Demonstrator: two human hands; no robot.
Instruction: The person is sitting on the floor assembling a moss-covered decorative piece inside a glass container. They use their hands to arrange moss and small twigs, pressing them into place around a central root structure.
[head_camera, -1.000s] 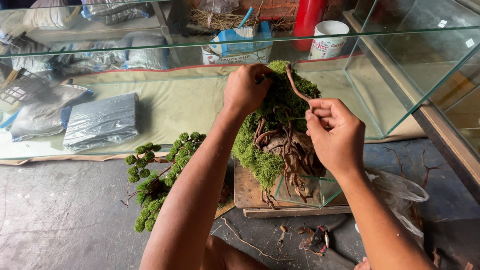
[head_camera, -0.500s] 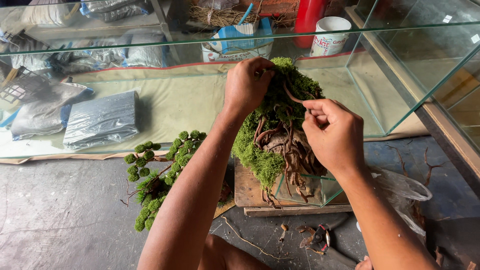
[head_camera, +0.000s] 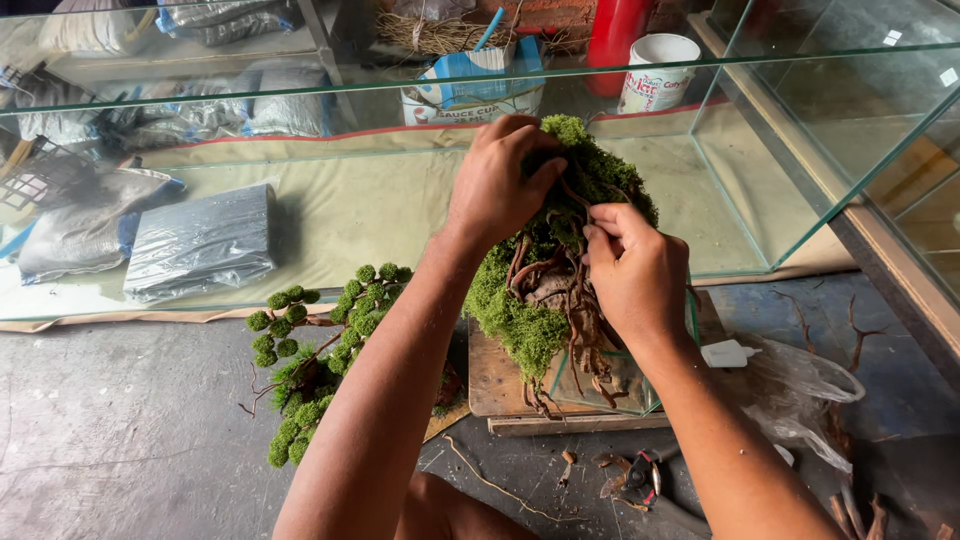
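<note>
**Moss nearly covers the root piece**

Near the wooden board (head_camera: 500, 385), bare roots remain uncovered at the base of the mossy driftwood (head_camera: 545, 300). Above, the right hand (head_camera: 635, 275) pinches a thin root; the left hand (head_camera: 495, 185) presses curled fingers into the moss crown. Beyond stands the glass tank (head_camera: 400, 210).

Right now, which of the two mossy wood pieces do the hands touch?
The big moss-covered root piece on the wooden board; both hands grip its top. The small ball-tufted tree lies untouched on the floor.

Grey concrete floor (head_camera: 120, 450) under wooden board (head_camera: 500, 385), moss-ball branch (head_camera: 310, 350), pliers (head_camera: 640, 475), plastic bag (head_camera: 800, 400).
</note>
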